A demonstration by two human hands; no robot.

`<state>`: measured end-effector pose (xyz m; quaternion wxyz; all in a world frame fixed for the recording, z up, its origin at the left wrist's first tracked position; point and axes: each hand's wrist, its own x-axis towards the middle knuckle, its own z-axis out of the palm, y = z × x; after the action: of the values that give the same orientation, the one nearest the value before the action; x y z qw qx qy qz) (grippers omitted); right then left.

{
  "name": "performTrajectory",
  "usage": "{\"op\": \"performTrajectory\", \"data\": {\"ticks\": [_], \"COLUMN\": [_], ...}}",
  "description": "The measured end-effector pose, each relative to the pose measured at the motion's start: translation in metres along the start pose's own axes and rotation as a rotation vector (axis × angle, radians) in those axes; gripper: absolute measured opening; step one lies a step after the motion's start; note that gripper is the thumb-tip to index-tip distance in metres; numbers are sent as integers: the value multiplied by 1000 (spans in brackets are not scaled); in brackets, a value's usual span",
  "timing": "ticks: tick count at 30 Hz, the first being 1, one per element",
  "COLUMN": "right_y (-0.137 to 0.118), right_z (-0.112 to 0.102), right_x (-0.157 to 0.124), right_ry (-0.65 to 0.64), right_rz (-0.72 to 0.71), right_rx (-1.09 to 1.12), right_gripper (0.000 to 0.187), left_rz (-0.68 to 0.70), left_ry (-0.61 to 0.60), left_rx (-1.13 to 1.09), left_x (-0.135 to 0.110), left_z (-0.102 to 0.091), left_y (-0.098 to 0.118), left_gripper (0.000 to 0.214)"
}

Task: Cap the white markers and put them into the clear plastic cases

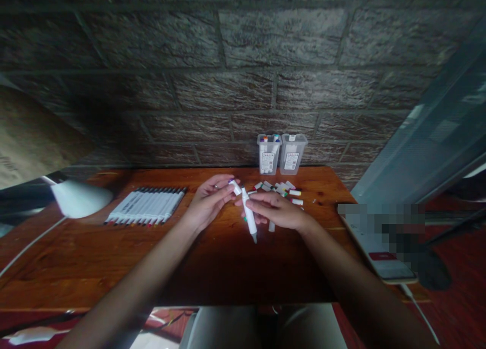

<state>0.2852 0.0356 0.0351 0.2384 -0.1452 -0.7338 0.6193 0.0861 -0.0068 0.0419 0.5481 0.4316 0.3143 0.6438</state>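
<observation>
My left hand (210,199) pinches a white marker cap (235,187) with a purple end. Close beside it, my right hand (279,209) grips a white marker (249,216), which is tilted with one tip up by the cap and a grey tip pointing down toward me. Cap and marker look slightly apart. Under the right hand, a pale cap-like piece (272,226) and a bit of green partly show; the hand hides the rest. Behind that hand lies a loose pile of white caps (281,188) with coloured ends.
A row of white markers (146,206) lies on the wooden table (212,268) at left, near a white lamp base (78,197). Two clear plastic boxes stand at the back: one with markers (269,154), another (293,155) beside it. A device with a cable (393,265) is at right.
</observation>
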Motion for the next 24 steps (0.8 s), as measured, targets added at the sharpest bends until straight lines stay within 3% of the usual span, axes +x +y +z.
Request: {"op": "performTrajectory", "data": {"ticks": [24], "right_y": [-7], "right_z": [2], "right_x": [-3], "right_ry": [-32], "right_rz": [17], "right_rx": [-28], "right_gripper": [40], "left_rz": [-24], "left_ry": [21], "left_rx": [-9], "left_x": [-1], "left_z": [2], "left_y": [1], "left_gripper": [26]}}
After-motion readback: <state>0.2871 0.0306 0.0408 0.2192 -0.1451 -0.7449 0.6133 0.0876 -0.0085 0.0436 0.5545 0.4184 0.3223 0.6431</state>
